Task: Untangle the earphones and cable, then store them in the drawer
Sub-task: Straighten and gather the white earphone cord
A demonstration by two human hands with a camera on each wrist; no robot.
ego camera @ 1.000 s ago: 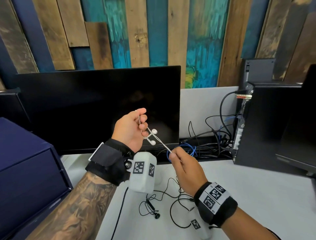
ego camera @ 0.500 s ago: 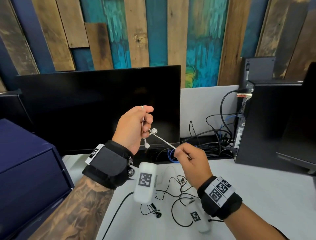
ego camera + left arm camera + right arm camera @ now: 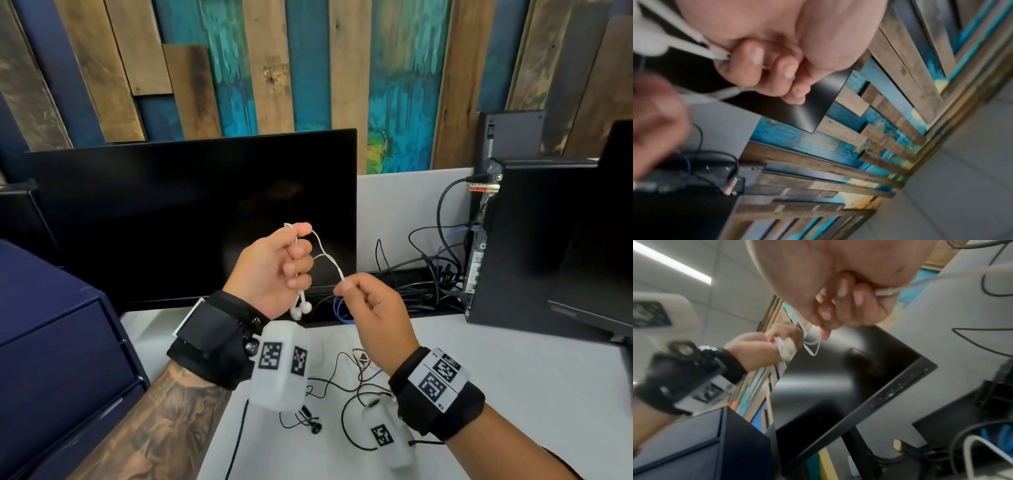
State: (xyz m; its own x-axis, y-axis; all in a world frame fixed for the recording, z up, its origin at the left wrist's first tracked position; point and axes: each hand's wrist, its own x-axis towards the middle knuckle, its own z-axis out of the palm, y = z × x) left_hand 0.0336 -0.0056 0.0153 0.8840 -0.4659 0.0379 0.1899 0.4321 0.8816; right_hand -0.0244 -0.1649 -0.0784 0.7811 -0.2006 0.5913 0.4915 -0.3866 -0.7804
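White earphones are held in the air in front of the monitor. My left hand grips their gathered cord, and the two earbuds hang below its palm. A short loop of white cord runs from the left thumb to my right hand, which pinches the cord's end between thumb and forefinger. In the right wrist view that white cord end sticks out beside the curled fingers. A tangled black cable with black earphones lies on the white desk below both hands.
A dark blue drawer unit, its drawers closed, stands at the left desk edge. A black monitor fills the back. A black computer tower with several plugged cables stands at the right, with more black and blue cables behind the desk.
The hands have come closer together, so the white cord between them has gone from taut to a slack loop. The earbuds now hang lower, under the left palm.
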